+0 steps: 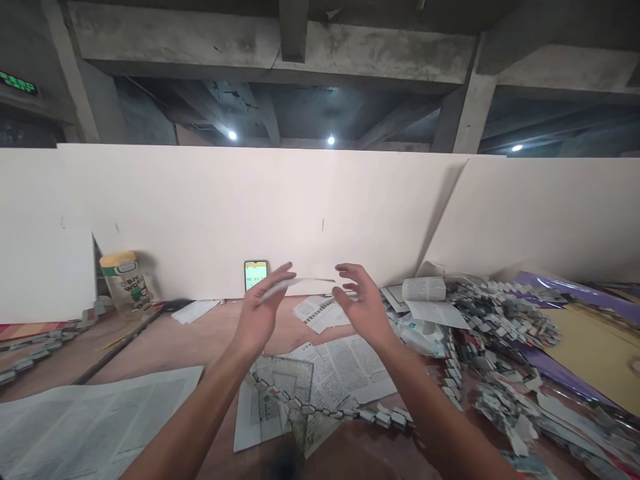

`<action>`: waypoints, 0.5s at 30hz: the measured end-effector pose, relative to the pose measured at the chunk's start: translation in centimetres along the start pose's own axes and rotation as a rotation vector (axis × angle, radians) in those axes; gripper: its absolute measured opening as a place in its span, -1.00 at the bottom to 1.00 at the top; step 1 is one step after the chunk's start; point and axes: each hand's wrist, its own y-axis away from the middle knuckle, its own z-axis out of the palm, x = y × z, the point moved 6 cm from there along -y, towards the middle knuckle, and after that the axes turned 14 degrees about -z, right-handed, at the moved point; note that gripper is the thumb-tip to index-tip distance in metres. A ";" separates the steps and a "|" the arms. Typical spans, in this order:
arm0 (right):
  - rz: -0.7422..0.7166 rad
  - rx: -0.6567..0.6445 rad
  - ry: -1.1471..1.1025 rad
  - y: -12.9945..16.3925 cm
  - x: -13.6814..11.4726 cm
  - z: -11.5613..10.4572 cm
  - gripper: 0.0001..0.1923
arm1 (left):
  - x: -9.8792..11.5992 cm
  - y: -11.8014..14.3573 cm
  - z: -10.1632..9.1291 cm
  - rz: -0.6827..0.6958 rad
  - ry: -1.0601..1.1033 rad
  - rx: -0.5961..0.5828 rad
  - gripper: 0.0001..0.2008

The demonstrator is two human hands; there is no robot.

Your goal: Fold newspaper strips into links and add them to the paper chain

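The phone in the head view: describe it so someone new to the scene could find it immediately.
Follow the long white board standing along the back of the table. At its foot, just left of the raised left hand, a phone leans upright. Its lit green-and-white screen is the only glowing thing among the newspaper sheets.

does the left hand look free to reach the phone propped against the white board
Probably not right away: the left hand and the right hand hold a paper strip between them. The path to the phone itself looks open.

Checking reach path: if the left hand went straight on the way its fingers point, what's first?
Likely the phone propped against the white board; the left hand holds a paper strip. Depth unclear.
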 end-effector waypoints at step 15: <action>0.364 -0.268 -0.295 1.1 1.1 1.0 -0.77 | -1.5 0.1 1.6 -0.366 0.245 -0.345 -0.50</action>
